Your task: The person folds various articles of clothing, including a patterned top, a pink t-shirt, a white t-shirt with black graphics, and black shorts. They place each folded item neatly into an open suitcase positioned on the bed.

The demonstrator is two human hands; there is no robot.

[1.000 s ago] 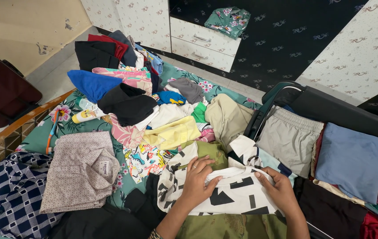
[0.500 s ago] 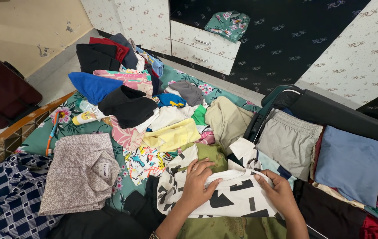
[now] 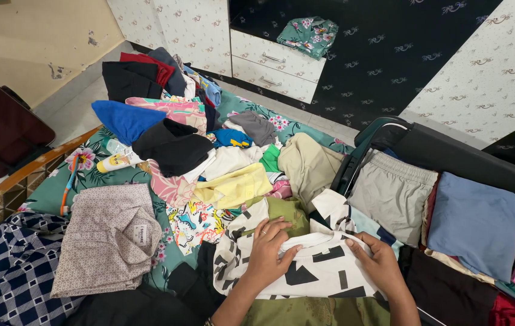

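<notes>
White cloth with black blocks and triangles: a shirt [image 3: 314,268] lies at the near edge of the bed [image 3: 88,181], partly folded, on top of an olive garment [image 3: 311,311]. Both hands are on it.

Left hand [image 3: 266,253]: flat, fingers spread, palm pressing the folded upper edge of the shirt. Not clamped on anything, just weighting the cloth down. A ring shows on one finger.

Right hand [image 3: 378,265]: fingers lie together over the shirt's right side, near the suitcase [image 3: 450,157]. Whether the tips pinch the cloth I cannot tell; the back of the hand hides them.

Around it: a folded beige patterned shirt [image 3: 109,238] and a navy checked one [image 3: 10,278] toward the near left corner; a loose heap of clothes [image 3: 209,151] across the middle of the bed up to the far edge; grey shorts [image 3: 393,193] and a blue folded piece [image 3: 474,220] already in the suitcase at the right edge.

Judgement on doing the fold well: keep the left palm as the anchor so the crease stays put, and smooth with the right outward toward the suitcase side. The olive garment underneath is soft and uneven, so press out bulges before turning the next edge. Square the edges on each other, else the bundle will splay when lifted.
</notes>
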